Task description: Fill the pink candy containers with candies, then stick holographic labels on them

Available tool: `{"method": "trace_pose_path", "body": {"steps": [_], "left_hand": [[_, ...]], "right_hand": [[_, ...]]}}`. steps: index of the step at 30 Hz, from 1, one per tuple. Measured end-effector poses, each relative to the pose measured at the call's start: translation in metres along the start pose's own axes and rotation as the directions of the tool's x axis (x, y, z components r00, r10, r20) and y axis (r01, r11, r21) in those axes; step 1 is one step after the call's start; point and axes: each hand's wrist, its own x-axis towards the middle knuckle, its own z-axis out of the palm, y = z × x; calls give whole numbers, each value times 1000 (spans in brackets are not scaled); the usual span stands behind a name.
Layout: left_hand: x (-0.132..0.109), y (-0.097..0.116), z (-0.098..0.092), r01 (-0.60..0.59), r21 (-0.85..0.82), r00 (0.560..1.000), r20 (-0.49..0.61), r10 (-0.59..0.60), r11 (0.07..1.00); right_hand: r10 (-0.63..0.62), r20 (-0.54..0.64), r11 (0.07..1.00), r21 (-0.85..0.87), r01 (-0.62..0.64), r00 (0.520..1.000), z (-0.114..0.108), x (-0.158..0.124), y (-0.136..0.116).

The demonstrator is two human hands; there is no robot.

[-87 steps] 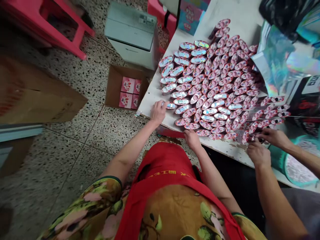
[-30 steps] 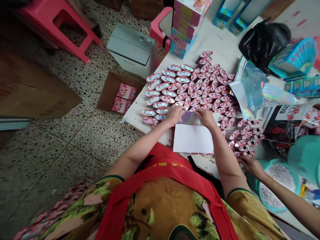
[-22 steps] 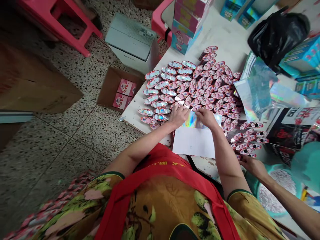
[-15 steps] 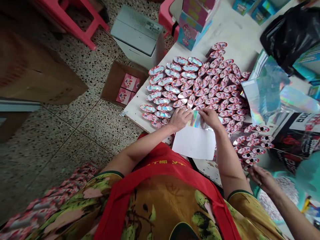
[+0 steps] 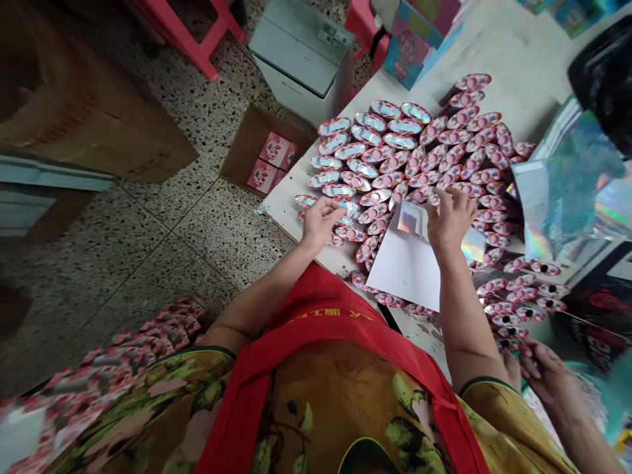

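Note:
Many oval red-and-white packs stand close together on the table; those at the left have shiny silver tops. My left hand is over the left packs, thumb and fingers pinched on a small clear or silvery piece, hard to make out. A white sheet with a shiny strip lies on the packs at the centre. My right hand is at the sheet's upper right, fingers curved and spread, with nothing clearly held.
Another person's hand is at the lower right beside a basin. Holographic sheets and a black bag lie at the right. An open carton stands on the floor at the left.
My hands have moved apart, the left towards the silver-topped packs and the right off the shiny strip. The view has shifted, and the white sheet now lies tilted.

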Motion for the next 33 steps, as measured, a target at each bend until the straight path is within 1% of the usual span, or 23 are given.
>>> {"method": "trace_pose_path", "body": {"steps": [1, 2, 3, 4, 5, 6, 7, 9, 10, 11, 12, 13, 15, 17, 20, 23, 25, 27, 28, 29, 31, 33], "left_hand": [[-2, 1, -13, 58, -58, 998, -6, -58, 997], [-5, 3, -24, 99, -101, 995, 3, -99, 990], [-10, 4, -34, 127, -133, 992, 10, -127, 983], [-15, 6, -41, 147, -159, 989, 15, -146, 976], [-21, 7, -46, 161, -179, 987, 18, -160, 971], [-26, 7, -49, 171, -194, 985, 21, -171, 966], [-31, 8, -52, 179, -203, 984, 22, -178, 963], [-38, 7, -54, 190, -211, 982, 23, -190, 959], [-40, 6, -55, 195, -213, 981, 23, -194, 957], [-41, 4, -55, 199, -217, 980, 25, -199, 955], [-42, 1, -55, 205, -223, 979, 28, -204, 953], [-42, -2, -55, 211, -231, 977, 30, -210, 950], [-42, -9, -54, 227, -249, 973, 29, -227, 942], [-43, -16, -52, 248, -262, 967, 19, -252, 933], [-46, -28, -47, 284, -256, 957, 14, -290, 924], [-47, -40, -41, 288, -210, 957, 18, -291, 934], [-46, -48, -35, 248, -88, 969, 1, -249, 965], [-43, -53, -28, 150, 142, 988, -45, -145, 978], [-41, -54, -25, 87, 270, 995, -68, -71, 959], [-38, -54, -21, 24, 387, 997, -83, 9, 922], [-35, -53, -13, -68, 562, 986, -89, 141, 825], [-33, -50, -7, -93, 673, 976, -83, 199, 734]], "right_hand": [[-25, -9, 995, 93, 26, 1000, -1, -6, -13], [-49, 14, 976, 212, 45, 999, -2, -13, -27], [-76, 67, 938, 343, 49, 995, -2, -21, -44], [-103, 144, 884, 467, 25, 984, -1, -30, -60], [-124, 239, 823, 567, -35, 963, 0, -39, -76], [-141, 349, 760, 638, -125, 926, 3, -48, -89], [-156, 465, 699, 676, -235, 872, 5, -55, -101], [-181, 659, 591, 667, -455, 730, 11, -65, -117], [-188, 723, 546, 640, -542, 664, 13, -68, -121], [-187, 766, 508, 611, -607, 614, 16, -70, -124], [-179, 793, 478, 587, -653, 582, 19, -71, -126], [-165, 806, 456, 573, -681, 568, 22, -72, -128], [-150, 810, 432, 569, -700, 567, 28, -72, -130], [-155, 799, 441, 582, -684, 580, 34, -73, -130], [-172, 795, 492, 581, -648, 582, 40, -76, -127], [-131, 794, 562, 552, -616, 593, 41, -78, -116], [-56, 772, 627, 521, -580, 634, 41, -78, -106], [25, 717, 700, 485, -524, 697, 40, -76, -98], [56, 683, 733, 467, -495, 728, 41, -75, -96], [81, 652, 758, 451, -472, 754, 41, -74, -94], [118, 612, 782, 428, -453, 782, 43, -74, -94], [146, 579, 798, 411, -442, 802, 44, -75, -96]]}}
